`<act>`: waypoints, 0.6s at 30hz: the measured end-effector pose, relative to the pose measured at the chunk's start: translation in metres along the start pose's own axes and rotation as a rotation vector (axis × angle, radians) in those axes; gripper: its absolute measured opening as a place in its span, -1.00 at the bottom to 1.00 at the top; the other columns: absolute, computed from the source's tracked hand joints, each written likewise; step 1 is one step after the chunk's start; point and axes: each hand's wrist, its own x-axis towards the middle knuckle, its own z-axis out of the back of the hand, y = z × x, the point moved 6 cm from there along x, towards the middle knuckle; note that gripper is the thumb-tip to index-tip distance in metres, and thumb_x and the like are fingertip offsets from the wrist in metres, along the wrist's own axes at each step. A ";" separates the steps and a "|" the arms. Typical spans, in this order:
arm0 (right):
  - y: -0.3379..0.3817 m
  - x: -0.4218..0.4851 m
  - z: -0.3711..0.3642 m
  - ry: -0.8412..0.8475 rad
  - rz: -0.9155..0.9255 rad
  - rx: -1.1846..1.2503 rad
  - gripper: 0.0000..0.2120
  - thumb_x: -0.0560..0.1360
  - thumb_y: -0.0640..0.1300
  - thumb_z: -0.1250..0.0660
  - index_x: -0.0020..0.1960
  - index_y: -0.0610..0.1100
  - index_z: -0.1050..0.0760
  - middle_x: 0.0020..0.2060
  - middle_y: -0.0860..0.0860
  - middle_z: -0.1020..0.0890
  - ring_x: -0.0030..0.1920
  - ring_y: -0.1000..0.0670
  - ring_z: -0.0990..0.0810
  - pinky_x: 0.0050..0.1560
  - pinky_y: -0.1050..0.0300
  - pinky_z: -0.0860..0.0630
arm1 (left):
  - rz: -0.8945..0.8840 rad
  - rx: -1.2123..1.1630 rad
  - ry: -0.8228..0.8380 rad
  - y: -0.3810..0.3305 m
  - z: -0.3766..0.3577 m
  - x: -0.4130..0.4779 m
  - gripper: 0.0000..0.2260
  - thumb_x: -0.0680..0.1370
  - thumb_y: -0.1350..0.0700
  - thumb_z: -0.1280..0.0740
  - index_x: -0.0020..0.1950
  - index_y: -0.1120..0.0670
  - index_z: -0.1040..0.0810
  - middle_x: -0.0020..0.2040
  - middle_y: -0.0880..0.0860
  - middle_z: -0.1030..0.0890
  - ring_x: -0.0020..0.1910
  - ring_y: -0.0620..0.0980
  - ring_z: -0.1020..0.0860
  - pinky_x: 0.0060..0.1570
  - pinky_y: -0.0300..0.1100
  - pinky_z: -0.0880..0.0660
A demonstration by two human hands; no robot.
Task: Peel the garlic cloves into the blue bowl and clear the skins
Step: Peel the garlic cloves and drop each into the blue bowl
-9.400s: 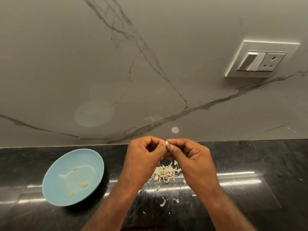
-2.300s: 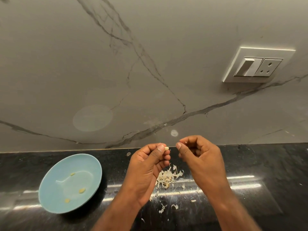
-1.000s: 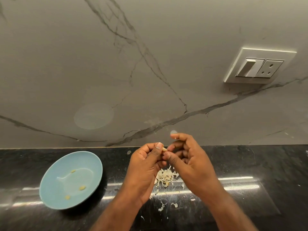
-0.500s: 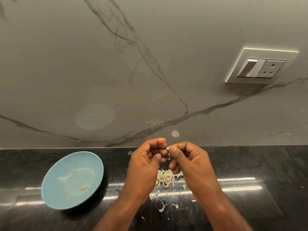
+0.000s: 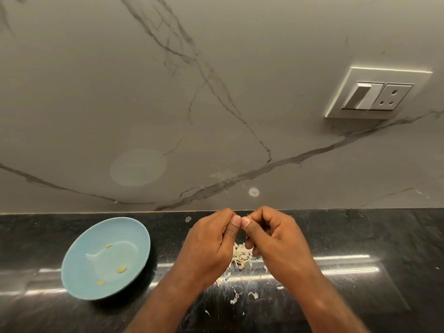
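Although the thing between them is all but hidden, the left hand [image 5: 211, 246] and the right hand [image 5: 276, 239] are drawn close together at the lower middle of the frame. Their fingers are curled and their thumb tips almost touch, pinching what I take to be a garlic clove, so a peel looks to be under way. Directly beneath the hands a small heap of pale skins [image 5: 241, 258] lies on the black worktop [image 5: 360, 236], with loose flakes [image 5: 234, 299] scattered toward the lower edge. Well apart at lower left, the blue bowl [image 5: 77, 267] sits upright on the worktop and holds three peeled cloves [image 5: 121, 269], spread across its floor. A switch plate [image 5: 377, 94] sits on the veined wall at upper right. No unpeeled cloves show elsewhere, though some could lie under the hands. By my reading the peeling is near its end. This clove is not yet in the bowl, and none of the skins have been cleared.
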 end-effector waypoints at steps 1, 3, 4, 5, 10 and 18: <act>0.000 0.000 -0.001 -0.006 0.011 -0.009 -0.84 0.57 -0.12 -0.38 -0.20 -0.07 -0.58 -0.38 0.02 -0.63 -0.36 0.09 -0.59 -0.28 0.13 -0.57 | 0.010 -0.010 -0.002 0.001 -0.001 0.000 -0.63 0.62 -0.19 -0.03 -0.19 0.00 -0.43 -0.36 -0.08 -0.46 -0.37 -0.03 -0.45 -0.39 -0.11 -0.42; 0.002 -0.001 -0.003 -0.018 0.042 -0.006 -0.83 0.57 -0.14 -0.37 -0.20 -0.02 -0.57 -0.36 0.07 -0.64 -0.33 0.11 -0.59 -0.26 0.14 -0.58 | 0.045 -0.103 -0.001 -0.001 -0.004 0.000 -0.65 0.64 -0.15 -0.07 -0.22 0.01 -0.41 -0.38 -0.06 -0.47 -0.41 -0.07 -0.41 -0.43 -0.20 -0.37; 0.003 -0.002 -0.005 -0.023 0.072 -0.009 -0.82 0.57 -0.16 -0.37 -0.20 0.01 -0.56 -0.34 0.08 -0.64 -0.32 0.11 -0.60 -0.25 0.15 -0.57 | 0.073 -0.174 -0.008 -0.002 -0.004 0.000 -0.65 0.67 -0.11 -0.09 -0.24 0.02 -0.41 -0.38 -0.08 -0.46 -0.43 -0.12 -0.39 -0.43 -0.27 -0.34; 0.004 -0.003 -0.007 -0.030 0.114 -0.015 -0.81 0.57 -0.17 -0.37 -0.19 0.02 -0.56 -0.31 0.08 -0.64 -0.29 0.10 -0.60 -0.24 0.18 -0.56 | 0.110 -0.245 -0.023 -0.003 -0.004 0.000 -0.64 0.68 -0.08 -0.08 -0.25 0.03 -0.41 -0.39 -0.11 -0.46 -0.43 -0.16 -0.39 -0.42 -0.33 -0.32; 0.007 -0.007 -0.013 -0.116 0.409 -0.104 -0.84 0.57 -0.30 -0.34 -0.10 -0.08 -0.56 -0.23 0.09 -0.60 -0.20 -0.03 -0.61 -0.21 0.19 -0.56 | 0.240 -0.469 -0.050 -0.001 -0.005 -0.002 -0.64 0.64 -0.08 -0.11 -0.32 0.00 -0.41 -0.44 -0.13 -0.41 -0.42 -0.19 -0.36 -0.37 -0.31 -0.35; 0.001 -0.002 -0.016 -0.064 0.323 0.132 -0.84 0.56 -0.28 -0.36 -0.05 -0.03 -0.61 -0.18 0.00 -0.68 -0.13 -0.06 -0.67 -0.10 0.12 -0.61 | 0.498 -0.872 -0.084 0.003 -0.011 -0.009 -0.64 0.66 0.02 -0.15 -0.33 0.08 -0.34 -0.47 -0.02 -0.24 -0.49 -0.11 -0.18 -0.49 -0.29 -0.17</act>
